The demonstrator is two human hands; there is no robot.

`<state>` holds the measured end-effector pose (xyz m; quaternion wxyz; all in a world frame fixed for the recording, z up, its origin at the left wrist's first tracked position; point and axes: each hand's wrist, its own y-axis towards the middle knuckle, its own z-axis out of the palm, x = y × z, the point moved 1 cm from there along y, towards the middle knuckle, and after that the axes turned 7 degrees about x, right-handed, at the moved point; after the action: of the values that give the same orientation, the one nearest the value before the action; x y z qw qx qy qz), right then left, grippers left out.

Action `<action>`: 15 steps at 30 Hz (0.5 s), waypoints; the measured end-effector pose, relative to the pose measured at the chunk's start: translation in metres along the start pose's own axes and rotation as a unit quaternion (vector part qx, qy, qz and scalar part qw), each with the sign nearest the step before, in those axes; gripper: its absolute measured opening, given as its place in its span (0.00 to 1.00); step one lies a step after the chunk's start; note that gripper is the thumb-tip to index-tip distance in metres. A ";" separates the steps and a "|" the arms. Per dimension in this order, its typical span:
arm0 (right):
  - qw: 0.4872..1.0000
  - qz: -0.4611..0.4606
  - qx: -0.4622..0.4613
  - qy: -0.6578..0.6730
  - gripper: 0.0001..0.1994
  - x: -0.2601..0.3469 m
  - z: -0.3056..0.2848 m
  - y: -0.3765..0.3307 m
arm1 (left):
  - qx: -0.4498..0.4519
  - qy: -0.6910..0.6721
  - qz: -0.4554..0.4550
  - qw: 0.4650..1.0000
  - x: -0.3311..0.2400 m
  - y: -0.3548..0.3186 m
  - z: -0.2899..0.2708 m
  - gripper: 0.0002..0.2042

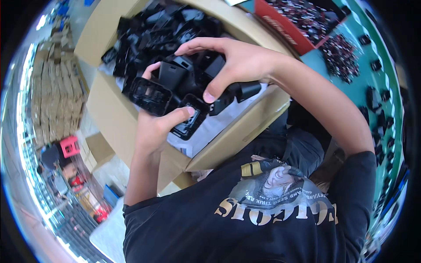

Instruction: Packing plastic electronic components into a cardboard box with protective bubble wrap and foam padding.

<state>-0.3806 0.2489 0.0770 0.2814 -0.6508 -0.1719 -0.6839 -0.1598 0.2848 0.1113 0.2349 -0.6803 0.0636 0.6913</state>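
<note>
My left hand [155, 127] is closed around black plastic casings, its thumb pressed on a rectangular casing [186, 127] with an open inner side. A second hollow casing [151, 95] with rounded corners lies against the same hand, a fingertip showing behind it. My right hand [243, 63] arches over more black casings [173, 76], thumb and fingers curved around them; some of its fingers are hidden. Both hands are at the near part of a cardboard box [237, 138], above its pale lining. A heap of black plastic parts [162, 33] fills the far part.
At the right runs a green work surface [322, 65] with scattered black parts. A red box [285, 30] of small dark, red and white pieces stands there, beside a loose pile [342, 59]. Flattened cardboard [57, 92] is stacked at the left, near a pink stool [69, 146].
</note>
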 end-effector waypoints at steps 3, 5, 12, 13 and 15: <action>0.997 -0.060 -0.053 0.007 0.41 -0.004 -0.010 -0.022 | 0.053 0.031 0.008 0.998 -0.014 0.017 0.017 0.45; 0.993 -0.088 -0.077 0.024 0.40 -0.002 -0.019 -0.042 | 0.089 0.059 0.035 0.994 -0.020 0.030 0.031 0.44; 0.950 -0.150 -0.272 0.006 0.41 0.008 -0.037 -0.197 | 0.296 0.096 0.076 0.947 -0.045 0.052 0.158 0.45; 0.939 -0.159 -0.305 -0.008 0.41 0.008 -0.035 -0.227 | 0.324 0.106 0.078 0.937 -0.047 0.050 0.182 0.46; 0.909 -0.173 -0.376 -0.051 0.43 0.003 -0.028 -0.285 | 0.385 0.126 0.096 0.909 -0.045 0.044 0.234 0.46</action>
<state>-0.5764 0.4548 0.1143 -0.1161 -0.7024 -0.0259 -0.7018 -0.3924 0.3305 0.1606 0.4011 -0.6092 0.4183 0.5413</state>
